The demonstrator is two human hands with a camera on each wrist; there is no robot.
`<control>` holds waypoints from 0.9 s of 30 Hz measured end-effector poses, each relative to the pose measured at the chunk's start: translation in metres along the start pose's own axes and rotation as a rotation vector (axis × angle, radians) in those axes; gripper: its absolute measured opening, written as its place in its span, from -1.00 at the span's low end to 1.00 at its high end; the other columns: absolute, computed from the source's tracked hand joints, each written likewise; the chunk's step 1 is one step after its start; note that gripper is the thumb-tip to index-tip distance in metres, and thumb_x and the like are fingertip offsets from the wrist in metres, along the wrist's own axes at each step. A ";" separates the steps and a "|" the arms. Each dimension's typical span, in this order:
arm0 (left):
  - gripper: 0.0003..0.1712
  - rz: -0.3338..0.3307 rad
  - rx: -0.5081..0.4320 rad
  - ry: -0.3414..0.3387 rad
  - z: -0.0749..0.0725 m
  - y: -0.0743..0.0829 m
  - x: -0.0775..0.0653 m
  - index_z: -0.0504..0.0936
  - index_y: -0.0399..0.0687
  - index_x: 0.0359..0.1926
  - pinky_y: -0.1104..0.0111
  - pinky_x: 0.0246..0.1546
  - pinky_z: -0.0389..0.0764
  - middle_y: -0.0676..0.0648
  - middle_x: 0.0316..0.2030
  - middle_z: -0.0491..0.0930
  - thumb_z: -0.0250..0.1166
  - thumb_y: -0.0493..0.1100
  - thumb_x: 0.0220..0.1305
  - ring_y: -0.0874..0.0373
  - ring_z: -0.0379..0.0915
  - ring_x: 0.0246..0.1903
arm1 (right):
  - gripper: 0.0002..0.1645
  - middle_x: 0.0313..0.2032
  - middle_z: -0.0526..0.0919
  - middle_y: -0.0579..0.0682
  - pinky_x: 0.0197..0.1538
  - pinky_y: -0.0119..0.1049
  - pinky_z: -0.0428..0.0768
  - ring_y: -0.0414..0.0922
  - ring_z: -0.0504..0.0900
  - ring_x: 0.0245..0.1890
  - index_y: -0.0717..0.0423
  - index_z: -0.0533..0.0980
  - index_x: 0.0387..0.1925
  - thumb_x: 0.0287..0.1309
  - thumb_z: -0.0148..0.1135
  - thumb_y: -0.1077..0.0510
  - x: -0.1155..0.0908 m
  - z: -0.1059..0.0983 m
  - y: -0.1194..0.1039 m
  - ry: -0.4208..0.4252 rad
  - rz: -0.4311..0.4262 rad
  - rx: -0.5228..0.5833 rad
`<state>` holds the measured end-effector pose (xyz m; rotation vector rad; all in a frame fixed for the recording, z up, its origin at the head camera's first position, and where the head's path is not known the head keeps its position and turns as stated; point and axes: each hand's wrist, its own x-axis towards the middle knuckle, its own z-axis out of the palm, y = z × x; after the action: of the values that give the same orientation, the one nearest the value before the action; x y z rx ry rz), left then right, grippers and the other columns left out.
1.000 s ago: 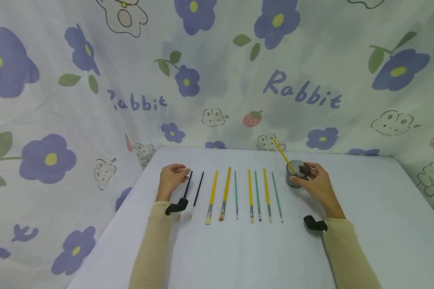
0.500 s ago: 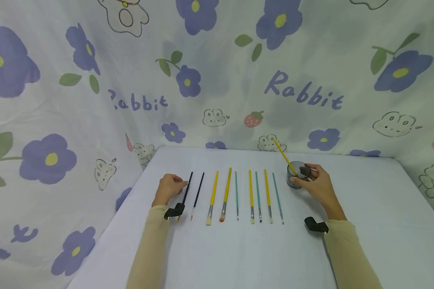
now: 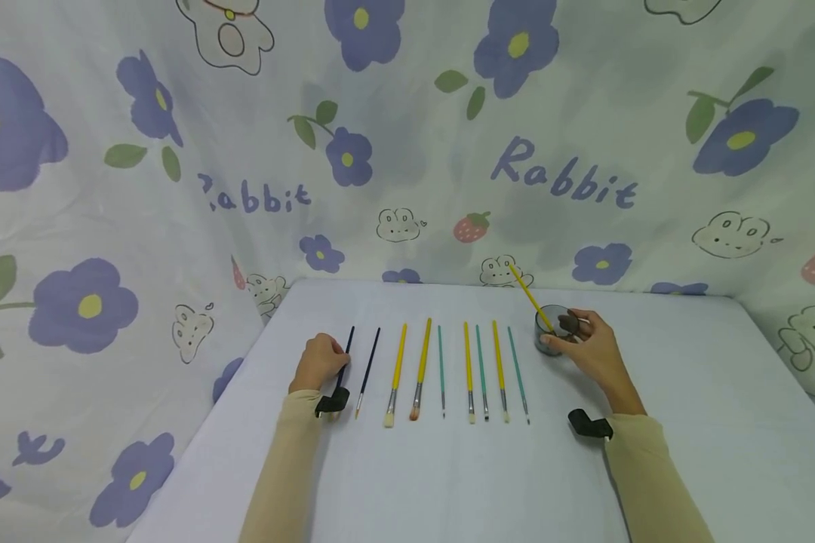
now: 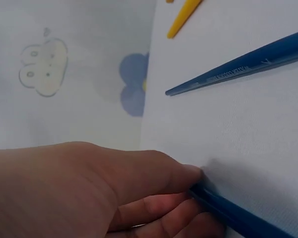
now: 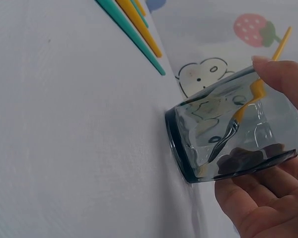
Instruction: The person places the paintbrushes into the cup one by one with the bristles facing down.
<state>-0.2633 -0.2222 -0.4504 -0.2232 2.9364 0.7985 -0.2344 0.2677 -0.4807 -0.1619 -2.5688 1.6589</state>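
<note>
At the left end of a row of paintbrushes, my left hand (image 3: 319, 363) pinches a dark blue paintbrush (image 4: 238, 213) between thumb and curled fingers. That brush lies low over the white cloth; its bristle end is mostly hidden behind the wrist camera in the head view. To its right lies a second dark blue paintbrush (image 3: 369, 369). My right hand (image 3: 594, 347) grips a clear grey-blue drinking glass (image 5: 223, 129) by its side, thumb on the near side and fingers behind. Inside the glass leans a yellow paintbrush (image 3: 528, 291), bristles down, handle sticking out above the rim.
Several more brushes lie side by side between the hands, among them a wide yellow one (image 3: 399, 358), another yellow one (image 3: 423, 358) and a thin green one (image 3: 518, 369). Behind the white table (image 3: 448, 483) hangs a flower-printed curtain (image 3: 414, 166).
My left hand has come down from the top of the leftmost dark blue brush toward its middle and now pinches it; the brush's top has shifted slightly left. The right hand still holds the glass.
</note>
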 end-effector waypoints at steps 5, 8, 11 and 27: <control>-0.75 0.002 0.058 -0.017 -0.001 0.001 0.005 0.74 -0.38 -0.25 0.18 -0.31 0.70 -0.32 -0.23 0.75 0.38 -0.19 0.24 -0.05 0.64 -0.34 | 0.17 0.37 0.53 0.24 -0.02 -0.69 0.49 0.17 0.52 0.39 0.19 0.19 0.51 0.08 0.55 -0.24 -0.001 0.000 0.000 0.000 0.003 -0.004; -0.73 0.001 0.074 -0.027 -0.002 0.002 0.006 0.73 -0.38 -0.28 0.24 -0.39 0.65 -0.31 -0.25 0.75 0.39 -0.17 0.23 -0.02 0.61 -0.39 | 0.17 0.37 0.54 0.24 0.00 -0.69 0.51 0.17 0.52 0.40 0.20 0.19 0.51 0.08 0.56 -0.24 0.000 0.000 0.000 0.002 0.000 -0.002; -0.72 0.002 0.074 -0.031 -0.002 0.002 0.006 0.72 -0.37 -0.30 0.30 -0.44 0.60 -0.29 -0.28 0.73 0.41 -0.15 0.21 0.00 0.58 -0.42 | 0.17 0.36 0.54 0.23 0.03 -0.67 0.53 0.16 0.52 0.40 0.19 0.20 0.51 0.06 0.57 -0.23 0.000 0.000 0.000 0.005 0.000 0.000; -0.62 -0.054 -0.451 -0.165 -0.011 -0.014 0.008 0.66 -0.44 -0.02 0.44 -0.33 0.75 -0.06 -0.40 0.69 0.32 -0.17 0.30 0.23 0.63 -0.44 | 0.16 0.34 0.56 0.24 -0.02 -0.76 0.47 0.16 0.53 0.39 0.21 0.21 0.50 0.08 0.56 -0.24 0.002 0.001 0.002 0.007 -0.027 0.007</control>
<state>-0.2700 -0.2404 -0.4487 -0.2501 2.5507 1.3880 -0.2360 0.2681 -0.4834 -0.1316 -2.5479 1.6547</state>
